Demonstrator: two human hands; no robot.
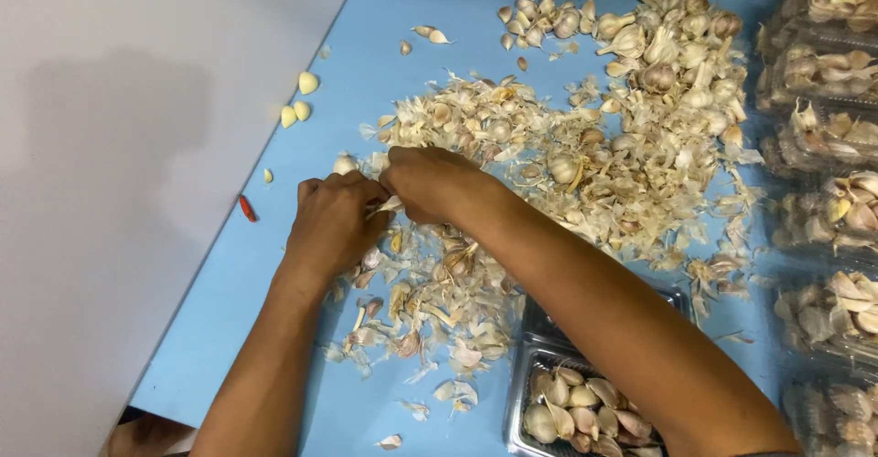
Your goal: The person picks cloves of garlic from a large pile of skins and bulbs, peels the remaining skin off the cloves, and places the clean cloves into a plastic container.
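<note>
Clear tray (523, 393) at near edge; left hand (331, 221), right hand (430, 182) pinching garlic skin (388, 204); bare table (274, 265) leftward

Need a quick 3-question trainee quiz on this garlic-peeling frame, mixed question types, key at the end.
1. True or false: the left hand and right hand meet over the pale papery garlic skins on the light blue table top.
2. Multiple choice: where do the three peeled pale yellow garlic cloves lie? A) at the blue top's left edge, beyond the hands B) inside a clear plastic tray C) under the right forearm
3. Fill in: the clear plastic tray beside the right forearm holds unpeeled garlic ____.

Key: 1 true; 2 A; 3 cloves
</note>
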